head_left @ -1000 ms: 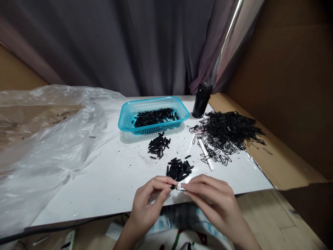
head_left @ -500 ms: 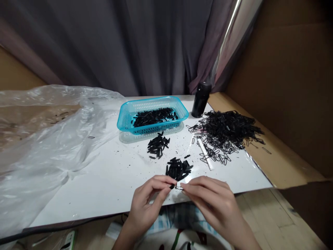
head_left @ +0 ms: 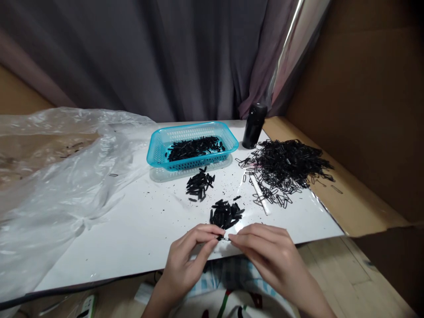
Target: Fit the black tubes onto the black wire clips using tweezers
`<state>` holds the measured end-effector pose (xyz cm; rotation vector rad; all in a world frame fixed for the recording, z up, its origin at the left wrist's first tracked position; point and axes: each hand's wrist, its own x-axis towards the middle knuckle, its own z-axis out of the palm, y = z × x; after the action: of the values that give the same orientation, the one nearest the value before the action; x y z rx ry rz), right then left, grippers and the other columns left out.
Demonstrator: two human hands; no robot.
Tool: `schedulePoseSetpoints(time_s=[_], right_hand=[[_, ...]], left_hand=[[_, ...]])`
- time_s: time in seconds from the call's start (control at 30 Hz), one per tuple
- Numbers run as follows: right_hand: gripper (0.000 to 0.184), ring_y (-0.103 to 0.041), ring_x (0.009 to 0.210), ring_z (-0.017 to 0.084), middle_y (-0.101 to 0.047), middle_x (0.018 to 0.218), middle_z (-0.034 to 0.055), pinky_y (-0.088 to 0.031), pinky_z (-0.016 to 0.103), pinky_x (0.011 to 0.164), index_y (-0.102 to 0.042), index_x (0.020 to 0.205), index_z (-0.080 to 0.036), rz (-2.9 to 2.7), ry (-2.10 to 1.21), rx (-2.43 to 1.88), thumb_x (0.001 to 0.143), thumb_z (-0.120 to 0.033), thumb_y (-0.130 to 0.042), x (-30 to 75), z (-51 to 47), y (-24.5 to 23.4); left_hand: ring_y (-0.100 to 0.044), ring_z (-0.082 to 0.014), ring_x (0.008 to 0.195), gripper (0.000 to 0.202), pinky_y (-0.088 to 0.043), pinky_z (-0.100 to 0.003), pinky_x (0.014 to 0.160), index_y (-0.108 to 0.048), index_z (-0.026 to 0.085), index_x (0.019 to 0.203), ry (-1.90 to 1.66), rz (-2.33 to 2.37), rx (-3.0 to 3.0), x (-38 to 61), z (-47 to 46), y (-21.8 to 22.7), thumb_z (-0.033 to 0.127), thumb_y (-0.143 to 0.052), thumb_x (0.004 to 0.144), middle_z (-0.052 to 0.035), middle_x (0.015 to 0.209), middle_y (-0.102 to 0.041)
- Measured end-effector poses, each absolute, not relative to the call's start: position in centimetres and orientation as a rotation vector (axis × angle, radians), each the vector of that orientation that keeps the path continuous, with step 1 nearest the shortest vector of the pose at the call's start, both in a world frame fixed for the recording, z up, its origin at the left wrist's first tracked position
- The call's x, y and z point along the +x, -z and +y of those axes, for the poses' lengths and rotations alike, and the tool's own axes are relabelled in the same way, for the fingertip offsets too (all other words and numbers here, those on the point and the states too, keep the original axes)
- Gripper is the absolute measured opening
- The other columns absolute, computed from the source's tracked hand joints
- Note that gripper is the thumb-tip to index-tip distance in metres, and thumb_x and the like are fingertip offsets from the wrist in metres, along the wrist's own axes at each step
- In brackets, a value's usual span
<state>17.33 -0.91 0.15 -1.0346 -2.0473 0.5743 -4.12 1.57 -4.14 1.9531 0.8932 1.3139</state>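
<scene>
My left hand (head_left: 188, 256) and my right hand (head_left: 268, 254) meet at the near edge of the white board (head_left: 139, 221), fingertips pinched together. Between them they hold a small black clip piece (head_left: 222, 238); its exact shape is too small to make out. Just beyond the fingertips lies a small heap of short black pieces (head_left: 226, 213). A second heap of black pieces (head_left: 199, 184) lies farther back. To the right spreads a large tangled pile of black wire clips (head_left: 285, 165), with a thin white stick (head_left: 259, 194) at its left edge.
A turquoise basket (head_left: 155, 148) holding several black pieces stands at the back centre. A black cylinder (head_left: 253, 126) stands to its right. Crumpled clear plastic sheeting (head_left: 59, 176) covers the left. Cardboard walls (head_left: 364, 110) close off the right; a dark curtain (head_left: 165, 57) hangs behind.
Both hands stay pinched together at the board's edge. The light sliver seen between the fingertips a second ago has shrunk to a tiny dark piece. The view has shifted slightly.
</scene>
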Motion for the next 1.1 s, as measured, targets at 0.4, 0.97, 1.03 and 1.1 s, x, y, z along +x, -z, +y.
schedulePoseSetpoints(time_s=[0.4,0.97,1.03,1.1], right_hand=[[0.031,-0.069,0.088,0.016,-0.073,0.1,0.0044,-0.056,0.03,0.074,-0.067,0.12,-0.022,-1.891,-0.486,-1.028,0.095,-0.006,-0.059,17.1,-1.8,0.8],[0.028,-0.067,0.082,0.019,-0.075,0.1,0.0063,-0.053,0.034,0.066,-0.066,0.118,-0.019,-2.068,-0.313,-1.041,0.097,-0.007,-0.053,17.1,-1.6,0.4],[0.031,-0.066,0.082,0.019,-0.075,0.101,0.0065,-0.052,0.034,0.065,-0.065,0.12,-0.019,-2.079,-0.313,-1.016,0.096,-0.006,-0.051,17.2,-1.5,0.5],[0.033,-0.066,0.081,0.019,-0.075,0.102,0.007,-0.052,0.034,0.065,-0.065,0.122,-0.018,-2.074,-0.313,-0.98,0.095,-0.004,-0.051,17.2,-1.4,0.7]], left_hand=[[-0.076,-0.0168,0.087,0.014,-0.061,-0.02,0.071,-0.065,0.02,0.083,-1.379,0.917,1.719,-3.5,1.3,4.1,0.014,-0.062,0.095,-0.0069,0.095,-0.079],[-0.076,-0.017,0.086,0.015,-0.062,-0.023,0.076,-0.068,0.02,0.085,-1.414,0.901,1.795,-3.6,1.2,3.8,0.008,-0.063,0.092,-0.0057,0.092,-0.079],[-0.076,-0.0161,0.086,0.015,-0.062,-0.021,0.075,-0.068,0.02,0.085,-1.409,0.896,1.756,-3.5,1.1,3.8,0.008,-0.062,0.093,-0.0049,0.091,-0.079],[-0.076,-0.0147,0.083,0.015,-0.06,-0.017,0.069,-0.067,0.02,0.084,-1.403,0.893,1.701,-3.4,1.0,3.7,0.009,-0.062,0.093,-0.0041,0.09,-0.079]])
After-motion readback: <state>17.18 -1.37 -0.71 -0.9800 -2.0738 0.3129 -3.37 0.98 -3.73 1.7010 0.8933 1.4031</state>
